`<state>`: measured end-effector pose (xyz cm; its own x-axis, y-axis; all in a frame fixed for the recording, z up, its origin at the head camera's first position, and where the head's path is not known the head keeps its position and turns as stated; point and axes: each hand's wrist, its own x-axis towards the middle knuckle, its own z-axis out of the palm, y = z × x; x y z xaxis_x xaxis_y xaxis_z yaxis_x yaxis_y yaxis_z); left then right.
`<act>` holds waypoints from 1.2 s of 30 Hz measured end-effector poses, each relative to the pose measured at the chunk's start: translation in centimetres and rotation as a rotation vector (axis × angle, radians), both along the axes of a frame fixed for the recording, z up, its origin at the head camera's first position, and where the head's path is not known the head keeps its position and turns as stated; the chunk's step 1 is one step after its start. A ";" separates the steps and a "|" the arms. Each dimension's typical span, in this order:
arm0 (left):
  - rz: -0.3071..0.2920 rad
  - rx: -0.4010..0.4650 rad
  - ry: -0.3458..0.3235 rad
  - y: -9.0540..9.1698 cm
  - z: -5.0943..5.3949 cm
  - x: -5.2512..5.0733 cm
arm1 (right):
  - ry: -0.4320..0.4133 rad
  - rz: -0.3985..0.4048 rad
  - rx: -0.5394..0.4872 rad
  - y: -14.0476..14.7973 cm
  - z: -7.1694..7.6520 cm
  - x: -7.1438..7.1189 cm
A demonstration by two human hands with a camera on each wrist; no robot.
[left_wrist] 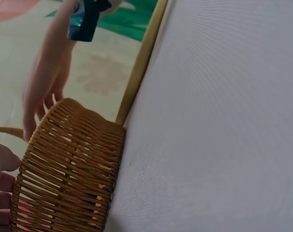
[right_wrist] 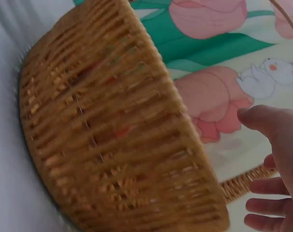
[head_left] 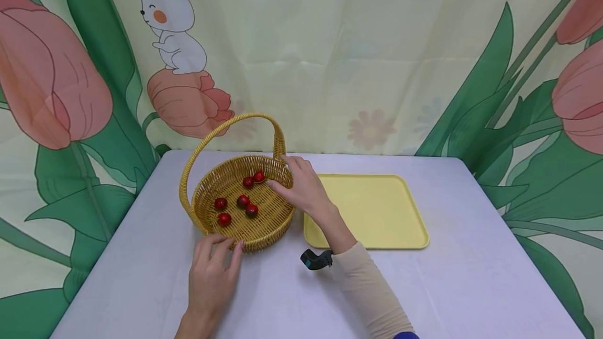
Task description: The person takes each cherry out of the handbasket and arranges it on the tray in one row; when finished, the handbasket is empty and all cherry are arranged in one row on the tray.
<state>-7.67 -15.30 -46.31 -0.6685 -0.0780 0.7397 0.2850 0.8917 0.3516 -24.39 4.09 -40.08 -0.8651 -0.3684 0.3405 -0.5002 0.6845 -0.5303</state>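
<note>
A round wicker basket (head_left: 270, 237) with a tall arched handle (head_left: 188, 171) stands on the left part of the table. Several dark red cherry-like fruits (head_left: 243, 201) lie scattered on its bottom. My left hand (head_left: 212, 271) is at the near rim, fingertips resting on the edge; the left wrist view shows its thumb (left_wrist: 10, 162) against the wicker. At the right side, by the foot of the handle, my right hand (head_left: 303, 187) hovers at the rim. Its thumb and fingers are spread and hold nothing in the right wrist view.
A pale yellow rectangular tray (head_left: 372, 213) lies right of the basket, partly behind the right forearm. The white-covered table (head_left: 471, 286) ends at a curtain (head_left: 377, 67) printed with tulips and a rabbit. A dark wrist device (head_left: 316, 259) sits on the right wrist.
</note>
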 end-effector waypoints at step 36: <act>-0.006 0.036 -0.023 0.0 -0.2 0.2 | -0.264 0.126 0.274 -7.7 -3.0 0.4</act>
